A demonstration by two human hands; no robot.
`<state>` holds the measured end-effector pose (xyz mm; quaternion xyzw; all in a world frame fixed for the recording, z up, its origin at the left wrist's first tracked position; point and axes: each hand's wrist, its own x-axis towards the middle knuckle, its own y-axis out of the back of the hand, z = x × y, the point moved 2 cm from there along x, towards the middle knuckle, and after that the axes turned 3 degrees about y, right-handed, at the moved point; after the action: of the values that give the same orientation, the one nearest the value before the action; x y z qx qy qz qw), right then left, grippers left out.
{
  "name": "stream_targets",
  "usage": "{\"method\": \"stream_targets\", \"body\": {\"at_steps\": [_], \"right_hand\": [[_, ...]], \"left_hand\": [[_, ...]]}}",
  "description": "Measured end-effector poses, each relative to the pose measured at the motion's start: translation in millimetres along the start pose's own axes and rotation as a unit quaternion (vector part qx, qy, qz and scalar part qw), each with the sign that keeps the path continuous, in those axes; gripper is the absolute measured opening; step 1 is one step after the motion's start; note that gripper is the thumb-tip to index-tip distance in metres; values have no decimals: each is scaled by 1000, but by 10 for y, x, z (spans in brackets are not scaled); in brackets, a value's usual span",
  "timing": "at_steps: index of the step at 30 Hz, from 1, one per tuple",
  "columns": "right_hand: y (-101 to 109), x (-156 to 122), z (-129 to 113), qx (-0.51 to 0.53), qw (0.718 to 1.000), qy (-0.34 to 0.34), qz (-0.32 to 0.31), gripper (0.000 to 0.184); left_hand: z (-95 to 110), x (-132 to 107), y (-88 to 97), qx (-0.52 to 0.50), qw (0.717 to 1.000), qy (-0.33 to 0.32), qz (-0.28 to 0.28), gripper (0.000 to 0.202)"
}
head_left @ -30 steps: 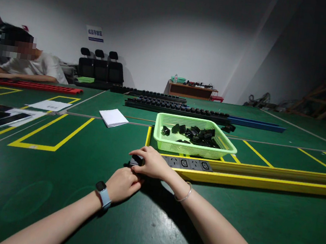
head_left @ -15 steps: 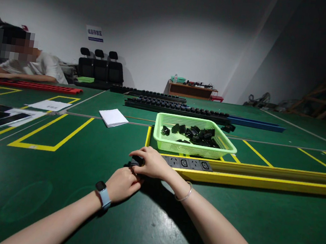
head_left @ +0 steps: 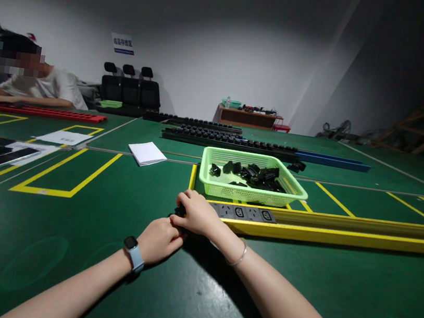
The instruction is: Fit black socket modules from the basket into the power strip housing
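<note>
My right hand (head_left: 197, 214) is closed around a small black socket module (head_left: 180, 210), mostly covered by the fingers. Just below and left of it, my left hand (head_left: 161, 241) is curled shut against the right fingertips. Whatever lies inside the left fingers is hidden. Both hands are at the left end of a yellow metal channel (head_left: 343, 239). Inside that channel, a row of dark grey sockets (head_left: 246, 214) runs right from beside my right hand. A light green basket (head_left: 208, 187) behind the channel holds several loose black modules (head_left: 260, 175).
Black strips (head_left: 230, 143) and a blue channel (head_left: 330, 161) lie farther back on the green table (head_left: 184, 302). A white paper pad (head_left: 147, 153) is left of the basket. At the far left, a co-worker (head_left: 56, 87) leans over a red channel (head_left: 64, 114).
My right hand has turned slightly and its fingers have drawn in over the black module, which shows less now. My left hand has barely moved.
</note>
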<state>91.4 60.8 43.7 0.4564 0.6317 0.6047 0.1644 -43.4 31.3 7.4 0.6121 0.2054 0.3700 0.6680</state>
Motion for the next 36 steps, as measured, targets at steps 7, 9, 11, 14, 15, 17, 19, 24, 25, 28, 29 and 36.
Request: {"method": "stream_targets", "body": {"at_steps": [7, 9, 11, 14, 15, 17, 19, 24, 25, 28, 29, 36], "right_hand": [[10, -2, -42, -54, 998, -11, 1, 14], [11, -3, -53, -65, 998, -14, -2, 12], [11, -2, -62, -73, 997, -14, -5, 12], [8, 2, -70, -81, 997, -16, -6, 13], [6, 4, -70, -82, 996, -19, -6, 13], [0, 5, -66, -82, 996, -27, -3, 14], [-7, 3, -60, -78, 996, -34, 4, 15], [-33, -7, -50, -58, 997, -36, 26, 26], [-39, -7, -49, -56, 997, -37, 29, 28], [-51, -3, -49, -57, 997, -43, 32, 31], [-53, 0, -50, -58, 997, -44, 32, 32], [-49, -5, -77, -65, 996, -42, 42, 35]], "left_hand": [[10, 12, 16, -20, 1000, -4, 10, 28], [11, 15, 16, -22, 1000, -5, 9, 28], [10, 16, 14, -23, 1000, -5, 8, 28], [8, 17, 14, -23, 1000, -8, 8, 27], [8, 17, 14, -23, 1000, -9, 8, 27], [9, 18, 14, -24, 1000, -11, 8, 26], [9, 17, 12, -24, 1000, -12, 8, 26], [3, 8, -4, -18, 1000, -5, 3, 28], [1, 7, -7, -18, 1000, -5, 1, 28], [-2, 11, -14, -18, 1000, -4, -1, 29], [-4, 13, -16, -17, 1000, -3, -1, 29], [-3, 6, -12, -19, 1000, 1, -3, 29]]}}
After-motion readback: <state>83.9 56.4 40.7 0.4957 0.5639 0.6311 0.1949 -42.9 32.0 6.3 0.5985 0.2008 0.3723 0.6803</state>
